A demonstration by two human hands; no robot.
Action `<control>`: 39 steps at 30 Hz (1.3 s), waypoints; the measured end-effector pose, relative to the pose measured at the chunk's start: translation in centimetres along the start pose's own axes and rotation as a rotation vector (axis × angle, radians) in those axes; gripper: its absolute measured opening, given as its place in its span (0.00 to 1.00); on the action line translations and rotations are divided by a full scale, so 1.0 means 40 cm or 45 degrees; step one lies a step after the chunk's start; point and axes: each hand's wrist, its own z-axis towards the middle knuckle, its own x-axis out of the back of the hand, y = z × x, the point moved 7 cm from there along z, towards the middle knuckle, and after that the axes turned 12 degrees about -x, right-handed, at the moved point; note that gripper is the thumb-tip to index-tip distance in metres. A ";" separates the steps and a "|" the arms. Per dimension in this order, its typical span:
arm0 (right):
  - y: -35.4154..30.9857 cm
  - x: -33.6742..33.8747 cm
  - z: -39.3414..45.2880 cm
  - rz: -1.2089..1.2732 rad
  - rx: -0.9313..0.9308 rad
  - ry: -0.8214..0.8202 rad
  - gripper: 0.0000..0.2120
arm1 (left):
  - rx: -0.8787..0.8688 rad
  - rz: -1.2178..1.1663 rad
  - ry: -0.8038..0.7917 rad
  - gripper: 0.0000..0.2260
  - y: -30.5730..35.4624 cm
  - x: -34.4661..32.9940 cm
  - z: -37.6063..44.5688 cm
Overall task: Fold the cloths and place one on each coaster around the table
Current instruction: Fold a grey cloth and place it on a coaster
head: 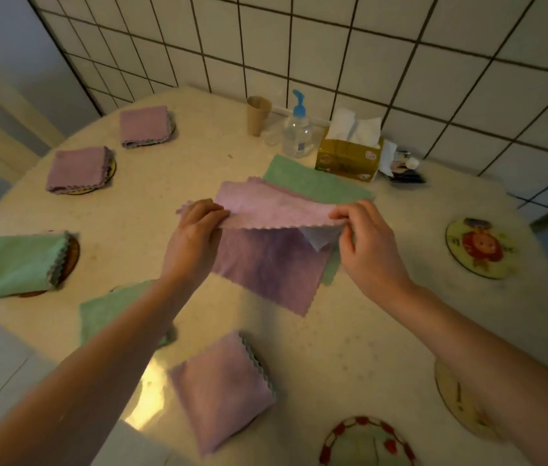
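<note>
A pink cloth (266,257) lies mid-table, its far half lifted and doubled toward me. My left hand (195,230) pinches the fold's left end and my right hand (363,237) pinches its right end. Under it lies a flat green cloth (313,183). Folded cloths sit on coasters along the left: two pink cloths (144,126) (79,169) and one green cloth (23,264). Another green cloth (111,311) shows under my left forearm. A folded pink cloth (222,388) lies near me. Bare coasters lie at the right (479,247), near right (461,401) and near edge (367,442).
At the back of the round table (383,331), against the tiled wall, stand a brown cup (258,115), a pump bottle (297,131) and a tissue box (350,156). Small dark items (407,169) lie to the right of the box.
</note>
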 end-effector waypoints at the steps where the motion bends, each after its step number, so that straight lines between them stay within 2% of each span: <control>1: 0.017 0.027 -0.023 -0.019 0.051 -0.012 0.14 | 0.014 0.011 0.002 0.12 0.044 0.000 -0.026; 5: 0.123 0.128 -0.190 -0.127 0.247 -0.135 0.15 | -0.020 -0.045 -0.065 0.16 0.262 -0.053 -0.167; 9: 0.278 0.192 -0.395 -0.237 0.195 -0.322 0.15 | 0.026 -0.006 -0.318 0.15 0.450 -0.150 -0.359; 13: 0.410 0.212 -0.580 -0.405 0.193 -0.563 0.14 | 0.059 -0.133 -0.442 0.15 0.610 -0.211 -0.510; 18: 0.525 0.197 -0.715 -0.451 0.193 -0.891 0.07 | -0.048 -0.065 -0.783 0.08 0.718 -0.267 -0.639; 20: 0.542 0.197 -0.734 -0.437 0.166 -1.002 0.05 | -0.009 -0.033 -0.871 0.05 0.719 -0.274 -0.665; 22: 0.547 0.199 -0.727 -0.357 0.096 -1.065 0.05 | 0.091 -0.074 -0.907 0.11 0.705 -0.269 -0.664; 25: 0.547 0.203 -0.676 -0.193 -0.109 -1.029 0.08 | 0.229 -0.116 -0.825 0.09 0.668 -0.241 -0.628; 28: 0.548 0.210 -0.592 -0.038 -0.359 -0.876 0.05 | 0.484 -0.197 -0.742 0.08 0.604 -0.213 -0.586; 32: 0.559 0.195 -0.478 -0.043 -0.511 -0.694 0.02 | 0.509 -0.083 -0.602 0.06 0.548 -0.180 -0.485; 37: 0.578 0.139 -0.379 -0.121 -0.564 -0.666 0.01 | 0.522 0.118 -0.684 0.07 0.497 -0.202 -0.385; 39: 0.598 0.114 -0.362 -0.157 -0.621 -0.674 0.03 | 0.458 0.251 -0.832 0.09 0.510 -0.199 -0.335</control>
